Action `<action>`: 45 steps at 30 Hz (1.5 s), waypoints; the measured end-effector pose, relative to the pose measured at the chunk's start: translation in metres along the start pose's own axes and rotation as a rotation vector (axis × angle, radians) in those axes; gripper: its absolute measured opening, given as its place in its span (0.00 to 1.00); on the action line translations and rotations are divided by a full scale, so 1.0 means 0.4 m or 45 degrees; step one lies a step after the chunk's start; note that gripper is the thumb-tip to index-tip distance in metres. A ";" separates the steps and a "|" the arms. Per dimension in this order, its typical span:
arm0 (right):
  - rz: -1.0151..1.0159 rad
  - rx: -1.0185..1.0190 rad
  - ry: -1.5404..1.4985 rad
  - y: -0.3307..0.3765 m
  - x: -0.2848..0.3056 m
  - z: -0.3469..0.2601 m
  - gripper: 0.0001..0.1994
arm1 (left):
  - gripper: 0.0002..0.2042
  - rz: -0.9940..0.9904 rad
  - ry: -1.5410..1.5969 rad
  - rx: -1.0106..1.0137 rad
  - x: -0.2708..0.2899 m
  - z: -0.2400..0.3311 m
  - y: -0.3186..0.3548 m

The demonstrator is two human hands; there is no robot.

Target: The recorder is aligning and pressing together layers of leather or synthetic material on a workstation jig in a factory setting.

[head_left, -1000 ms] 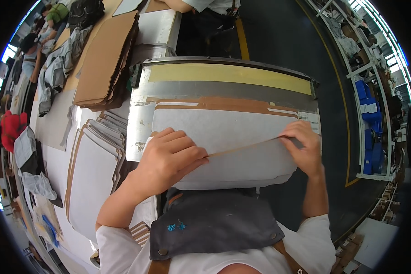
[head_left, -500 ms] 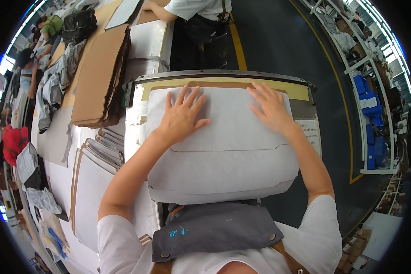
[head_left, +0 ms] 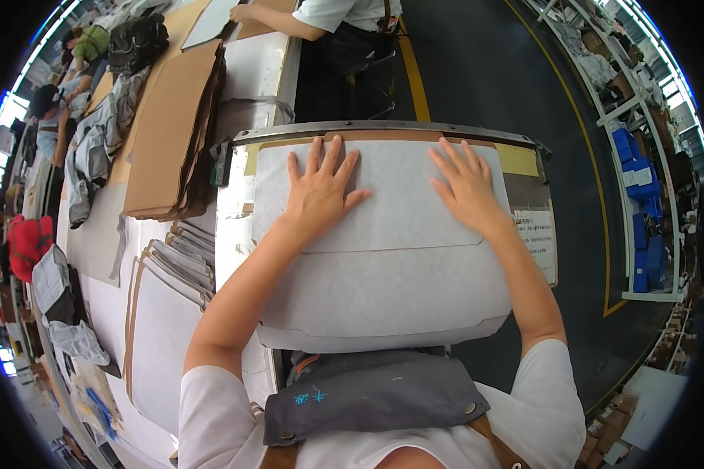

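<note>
On top of the grey felt panel (head_left: 383,266), both of the person's hands lay flat, palms down and fingers spread wide, gripping nothing. The left hand (head_left: 319,194) pressed the upper left part of the panel, its fingertips reaching almost to the far edge; the right hand (head_left: 468,187) pressed the upper right part, well apart from the left, with bare felt between them. A smaller felt piece seemed to lie over a larger one, since a thin curved seam ran across the panel just below the wrists.

That panel rested on a work table with a metal rim (head_left: 383,129) along its far side, and a brown and yellow strip (head_left: 518,159) showed between the felt and that rim. To the right of the felt, a printed paper sheet (head_left: 538,238) lay on the table. The near edge of the panel overhung toward the person's dark grey apron (head_left: 368,399).

To the left, a stack of more felt-and-board panels (head_left: 164,313) lay fanned on a white bench, and beyond it sat a pile of brown cardboard sheets (head_left: 172,133). Across the table, another person's arm (head_left: 278,19) rested on a bench. Far right, shelving (head_left: 641,180) held blue items.
</note>
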State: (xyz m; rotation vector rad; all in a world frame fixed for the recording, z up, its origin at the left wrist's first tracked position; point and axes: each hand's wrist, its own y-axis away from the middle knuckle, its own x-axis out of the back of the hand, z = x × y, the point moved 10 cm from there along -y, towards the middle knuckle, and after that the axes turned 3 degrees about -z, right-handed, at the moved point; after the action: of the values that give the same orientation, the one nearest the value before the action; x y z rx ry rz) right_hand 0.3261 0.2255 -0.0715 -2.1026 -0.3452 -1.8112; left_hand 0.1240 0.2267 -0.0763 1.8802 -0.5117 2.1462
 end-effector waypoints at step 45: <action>-0.015 -0.052 -0.012 0.020 0.004 0.013 0.26 | 0.30 0.002 0.025 -0.009 0.002 -0.001 -0.004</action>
State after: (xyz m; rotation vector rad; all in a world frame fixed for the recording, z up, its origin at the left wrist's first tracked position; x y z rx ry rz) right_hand 0.3342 0.2202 -0.0715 -2.1413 -0.3262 -1.8307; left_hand 0.1243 0.2282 -0.0755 1.8538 -0.5165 2.1584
